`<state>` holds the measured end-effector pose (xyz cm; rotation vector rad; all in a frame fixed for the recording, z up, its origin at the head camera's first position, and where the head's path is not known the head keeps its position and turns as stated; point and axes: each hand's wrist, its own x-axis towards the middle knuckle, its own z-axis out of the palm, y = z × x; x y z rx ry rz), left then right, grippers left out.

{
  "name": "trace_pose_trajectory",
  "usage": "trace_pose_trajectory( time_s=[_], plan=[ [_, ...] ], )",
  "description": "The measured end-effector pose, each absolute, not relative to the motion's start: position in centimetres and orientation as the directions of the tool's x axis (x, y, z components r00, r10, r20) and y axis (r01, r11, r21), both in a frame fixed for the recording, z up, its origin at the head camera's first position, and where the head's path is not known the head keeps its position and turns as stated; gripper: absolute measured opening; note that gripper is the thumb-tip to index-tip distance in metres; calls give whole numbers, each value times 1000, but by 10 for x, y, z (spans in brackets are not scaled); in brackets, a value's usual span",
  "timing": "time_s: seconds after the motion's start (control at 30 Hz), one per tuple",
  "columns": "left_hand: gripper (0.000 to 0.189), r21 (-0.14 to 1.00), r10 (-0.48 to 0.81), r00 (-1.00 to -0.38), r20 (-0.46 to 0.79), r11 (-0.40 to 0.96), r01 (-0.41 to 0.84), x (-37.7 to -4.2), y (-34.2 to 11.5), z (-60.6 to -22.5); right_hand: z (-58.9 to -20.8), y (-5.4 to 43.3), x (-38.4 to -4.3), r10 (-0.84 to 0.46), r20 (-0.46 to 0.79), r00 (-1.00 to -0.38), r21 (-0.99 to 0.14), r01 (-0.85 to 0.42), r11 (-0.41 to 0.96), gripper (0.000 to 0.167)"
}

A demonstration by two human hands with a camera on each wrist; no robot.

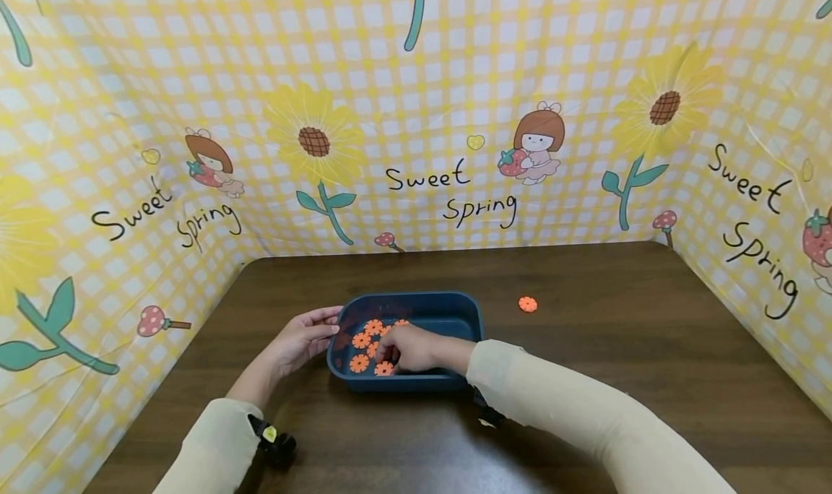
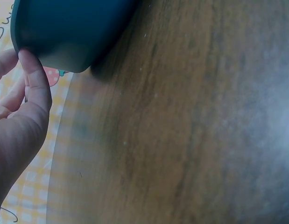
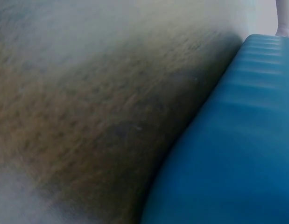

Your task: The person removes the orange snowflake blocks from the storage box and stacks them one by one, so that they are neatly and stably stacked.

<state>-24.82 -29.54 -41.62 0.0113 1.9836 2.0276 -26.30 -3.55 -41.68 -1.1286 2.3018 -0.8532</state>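
Pinching a blue bin's (image 1: 416,384) left rim in head view, left hand (image 1: 304,340); right hand (image 1: 417,347) inside, fingers bent among flat notched orange discs (image 1: 360,363), whether grasping one I cannot tell | Left wrist: pinch on smooth rim | Right wrist: rippled blue wall, wood-grain table (image 3: 79,102)

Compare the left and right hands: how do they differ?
The left hand touches the bin at its left end; the right hand reaches down inside. The left hand is apart from the orange pieces; the right hand is among them. Both arms wear pale sleeves.
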Motion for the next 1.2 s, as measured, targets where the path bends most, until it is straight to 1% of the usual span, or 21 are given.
trace_pose_trajectory(
  time_s=[0.47, 0.63, 0.8, 1.2],
  plan=[
    [56, 977, 223, -953, -206, -4, -212, -247, -295, -416, -417, -35, -259, -814, -103, -571, -739, -504, 447, 32],
    [55, 977, 222, -953, -206, -4, -212, -247, -294, -416, -415, -32, -260, -798, -112, -592, -731, -495, 470, 34],
    [54, 977, 223, -953, -207, -6, -214, -248, -294, -415, -413, -30, -263, -781, -114, -614, -721, -490, 491, 32],
    [53, 977, 218, -954, -206, -3, -211, -247, -294, -414, -412, -27, -267, -772, -150, -617, -728, -459, 508, 30]
  ],
)
